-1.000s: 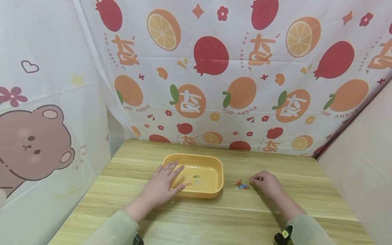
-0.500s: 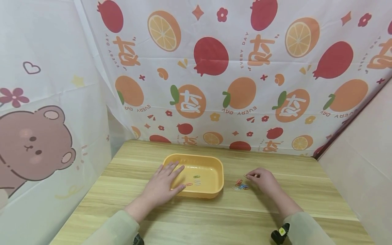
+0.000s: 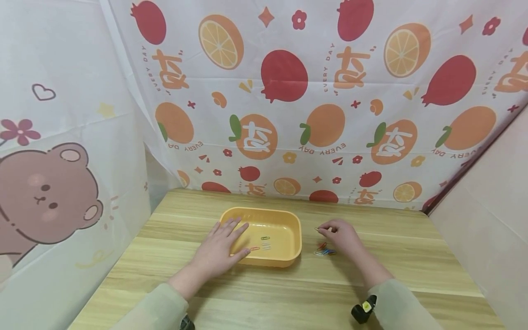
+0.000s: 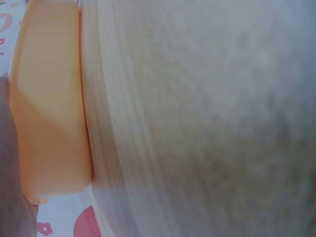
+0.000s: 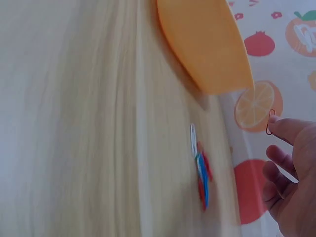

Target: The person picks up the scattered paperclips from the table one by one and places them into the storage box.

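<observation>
A yellow plastic basket (image 3: 294, 256) sits on the wooden table, with several paper clips (image 3: 266, 243) lying on its floor: one green, one pink and some pale ones. My left hand (image 3: 216, 250) rests over the basket's left side, its fingers spread and reaching past the rim. Between thumb and finger, my right hand (image 3: 340, 236) pinches a single paper clip (image 5: 269, 123) above the table, right of the basket; it looks reddish in the right wrist view. Below that hand lies a small pile of paper clips (image 3: 326, 252) in red, blue and white.
Wood-grain tabletop (image 3: 264, 293) runs around the basket. A fruit-print cloth (image 3: 284, 114) hangs behind the table, a bear-print cloth (image 3: 49, 192) on the left and a plain pale sheet (image 3: 486, 206) on the right.
My right hand has lifted away from the clip pile and moved left toward the basket, carrying the pinched paper clip. My left hand has stayed in place.
</observation>
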